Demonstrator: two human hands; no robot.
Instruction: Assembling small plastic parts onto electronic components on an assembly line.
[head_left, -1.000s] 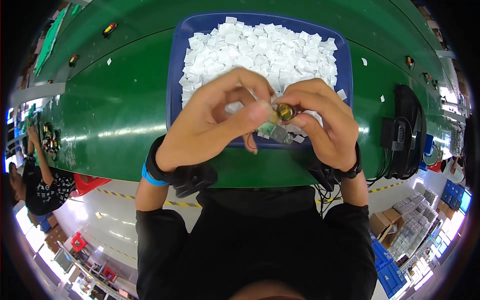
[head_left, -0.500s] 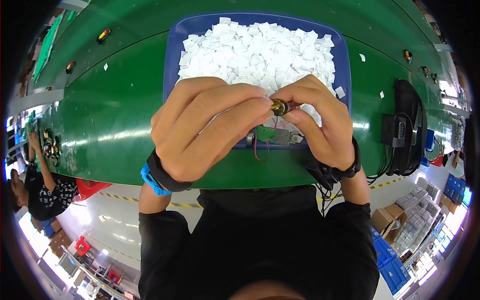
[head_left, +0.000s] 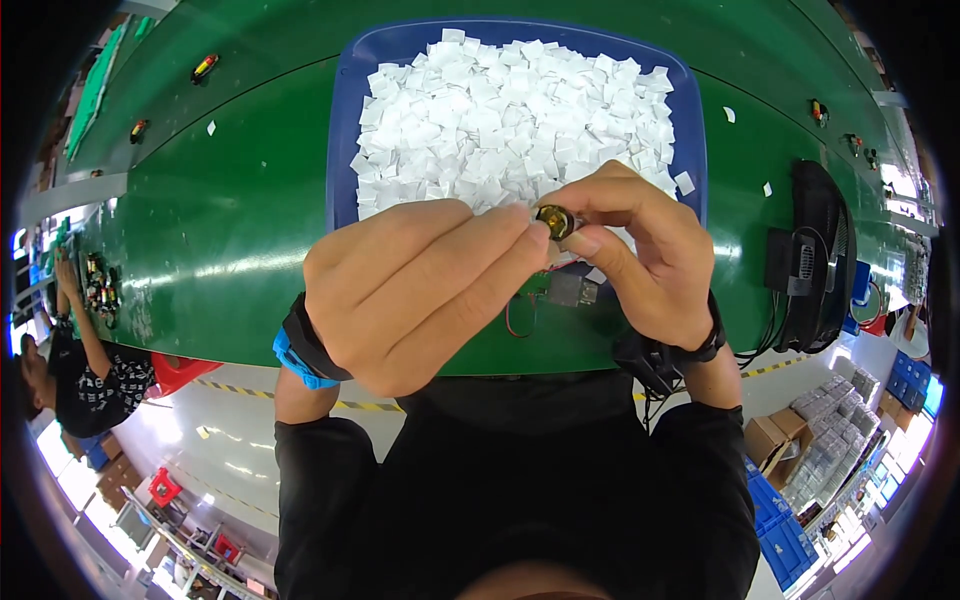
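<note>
Above the near edge of the blue tray, my right hand (head_left: pixel 655 255) pinches a small round part (head_left: pixel 556 222) with a dark rim and a gold-coloured inside. My left hand (head_left: pixel 420 290) is closed, its fingertips together against the left edge of that part. Whatever lies between its fingers is hidden, as is the thumb. Just below hangs a small green circuit board with a metal USB-like plug (head_left: pixel 572 290) and thin red and dark wires; my left fingers cover some of it. White paper squares (head_left: pixel 510 110) fill the tray (head_left: pixel 345 130) behind my hands.
A black bag-like case (head_left: pixel 820 250) and a black adapter box with cables (head_left: pixel 790 260) are at the right. Small red-and-yellow cylindrical pieces (head_left: pixel 205 68) lie about the green table (head_left: pixel 220 220). At far left, a co-worker's arm (head_left: pixel 90 335) reaches toward a cluster of pieces (head_left: pixel 102 285).
My left hand has turned and flattened, its knuckles dropping lower and its fingers now hiding more of the circuit board. The round part stays in my right hand's pinch, tilted slightly differently.
</note>
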